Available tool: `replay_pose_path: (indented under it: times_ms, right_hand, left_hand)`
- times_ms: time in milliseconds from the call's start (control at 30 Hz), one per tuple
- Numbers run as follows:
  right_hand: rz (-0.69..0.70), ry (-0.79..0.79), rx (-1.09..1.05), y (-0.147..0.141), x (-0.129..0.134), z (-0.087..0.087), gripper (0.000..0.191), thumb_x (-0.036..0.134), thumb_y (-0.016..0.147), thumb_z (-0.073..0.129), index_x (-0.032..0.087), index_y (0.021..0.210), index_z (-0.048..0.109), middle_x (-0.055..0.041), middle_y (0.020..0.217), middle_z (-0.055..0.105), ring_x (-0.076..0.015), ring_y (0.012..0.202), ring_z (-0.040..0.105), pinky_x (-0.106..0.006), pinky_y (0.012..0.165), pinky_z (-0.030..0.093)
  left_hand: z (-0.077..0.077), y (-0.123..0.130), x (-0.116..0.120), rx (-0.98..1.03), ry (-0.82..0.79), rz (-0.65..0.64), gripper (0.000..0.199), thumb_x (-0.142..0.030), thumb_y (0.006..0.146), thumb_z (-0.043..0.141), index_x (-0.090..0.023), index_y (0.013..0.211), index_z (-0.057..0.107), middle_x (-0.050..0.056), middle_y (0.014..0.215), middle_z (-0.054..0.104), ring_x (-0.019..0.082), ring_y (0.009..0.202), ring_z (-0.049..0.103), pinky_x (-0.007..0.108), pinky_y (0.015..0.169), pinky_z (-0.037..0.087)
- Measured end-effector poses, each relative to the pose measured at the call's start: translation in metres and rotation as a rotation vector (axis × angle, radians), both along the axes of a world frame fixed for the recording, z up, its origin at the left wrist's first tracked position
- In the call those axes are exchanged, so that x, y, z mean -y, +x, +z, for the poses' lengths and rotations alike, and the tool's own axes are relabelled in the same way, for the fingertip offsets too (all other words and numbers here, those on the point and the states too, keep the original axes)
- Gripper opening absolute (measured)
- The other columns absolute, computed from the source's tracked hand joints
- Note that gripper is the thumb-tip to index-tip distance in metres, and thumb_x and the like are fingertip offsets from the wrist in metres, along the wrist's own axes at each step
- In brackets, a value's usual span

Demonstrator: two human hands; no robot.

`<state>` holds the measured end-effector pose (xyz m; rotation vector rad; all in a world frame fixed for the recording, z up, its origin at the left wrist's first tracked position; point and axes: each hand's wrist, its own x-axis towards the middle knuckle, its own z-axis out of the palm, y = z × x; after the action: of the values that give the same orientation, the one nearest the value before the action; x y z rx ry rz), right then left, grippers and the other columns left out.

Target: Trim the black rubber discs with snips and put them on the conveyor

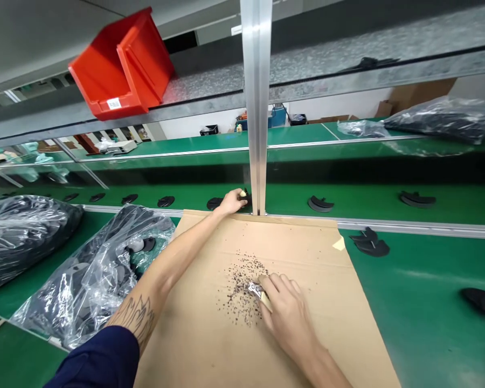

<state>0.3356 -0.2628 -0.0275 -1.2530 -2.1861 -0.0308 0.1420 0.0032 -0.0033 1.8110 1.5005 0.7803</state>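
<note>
Nippers (pixel 255 290) in right fingers (pixel 273 282), part (pixel 247 198) apparently in left (pixel 231 202).

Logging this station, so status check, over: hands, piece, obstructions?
Left hand at dark piece, upright silver metal post close beside. Right hand holding silver metal hand tool over black crumbs on brown cardboard.

This is a factory workshop with an assembly line: a long green belt (pixel 359 202) carries spaced-out black parts (pixel 320 203) past the far edge of a green bench (pixel 428 280), beneath a metal shelf (pixel 210 81) holding a red parts bin (pixel 123 67) at its left.
</note>
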Motion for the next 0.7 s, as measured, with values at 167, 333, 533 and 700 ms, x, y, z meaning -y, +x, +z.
replay_pose_path:
  times_ms: [167, 333, 533, 700]
  right_hand:
    - [0.067, 0.035, -0.135, -0.004, 0.0, 0.0, 0.038, 0.011, 0.089, 0.053, 0.018, 0.126, 0.059, -0.0089, 0.097, 0.072, -0.0237, 0.088, 0.065, -0.035, 0.076, 0.049]
    - [0.082, -0.1, -0.402, -0.009, -0.003, 0.007, 0.049, 0.033, 0.099, 0.052, 0.017, 0.145, 0.046, -0.0125, 0.108, 0.072, -0.025, 0.089, 0.069, -0.036, 0.077, 0.055]
    - [0.274, -0.302, -0.509, -0.015, -0.008, 0.012, 0.015, 0.036, 0.099, 0.056, 0.024, 0.093, 0.063, -0.0016, 0.078, 0.067, -0.0172, 0.067, 0.062, -0.028, 0.063, 0.048]
    - [0.203, -0.292, -0.518, -0.017, -0.003, 0.019, 0.019, 0.038, 0.098, 0.055, 0.024, 0.086, 0.06, 0.0002, 0.069, 0.06, -0.0157, 0.059, 0.054, -0.028, 0.058, 0.042]
  left_hand:
    - [0.034, -0.045, 0.053, 0.147, 0.025, -0.06, 0.013, -0.022, 0.09, 0.069, -0.011, 0.089, 0.06, 0.0, 0.073, 0.062, 0.01, 0.064, 0.063, 0.023, 0.064, 0.054]
    - [0.041, -0.062, 0.168, 0.203, 0.007, -0.237, 0.02, -0.027, 0.081, 0.078, -0.014, 0.09, 0.065, 0.003, 0.088, 0.07, 0.017, 0.081, 0.07, 0.025, 0.074, 0.057]
    - [0.045, -0.071, 0.245, -0.003, 0.03, -0.565, 0.013, -0.03, 0.094, 0.063, -0.019, 0.101, 0.067, 0.007, 0.095, 0.073, 0.02, 0.087, 0.071, 0.028, 0.078, 0.058]
    - [0.065, -0.158, 0.215, -0.914, -0.053, -0.043, 0.02, -0.026, 0.098, 0.053, -0.017, 0.092, 0.069, 0.011, 0.097, 0.073, 0.027, 0.098, 0.071, 0.035, 0.09, 0.054]
